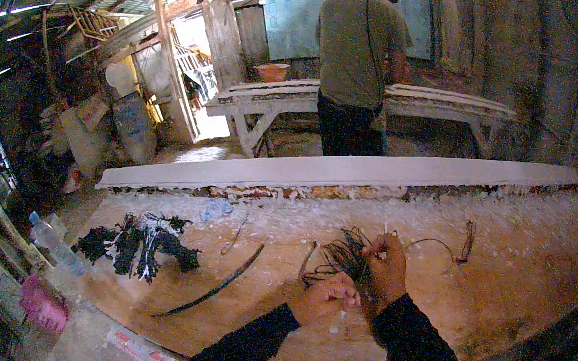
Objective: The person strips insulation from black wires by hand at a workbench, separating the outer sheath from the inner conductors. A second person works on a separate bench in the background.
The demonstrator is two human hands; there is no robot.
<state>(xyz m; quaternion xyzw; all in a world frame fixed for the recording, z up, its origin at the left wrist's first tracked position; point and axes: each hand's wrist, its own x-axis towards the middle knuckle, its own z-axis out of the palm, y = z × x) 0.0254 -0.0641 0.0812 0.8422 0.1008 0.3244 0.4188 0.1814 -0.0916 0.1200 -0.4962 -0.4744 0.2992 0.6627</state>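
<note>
A loose bundle of thin dark strands (344,253), wire or cord, lies looped on the wooden tabletop (265,328). My right hand (388,270) is closed at the bundle's right side, its fingertips pinching some of the strands. A small pale tip shows above those fingers, too small to name. Just below the loops, my left hand (329,297) has its fingers curled; strands run up against it, but what it grips is hidden. One thin strand (434,241) curves off to the right, toward a short dark twisted piece (467,241).
Left on the table lie frayed black and white bunches (139,241) and a curved dark strip (212,285). A white raised ledge (351,171) borders the far side. Beyond it a person (359,48) stands at another bench (445,103). A plastic bottle (53,238) and pink container (44,304) are lower left.
</note>
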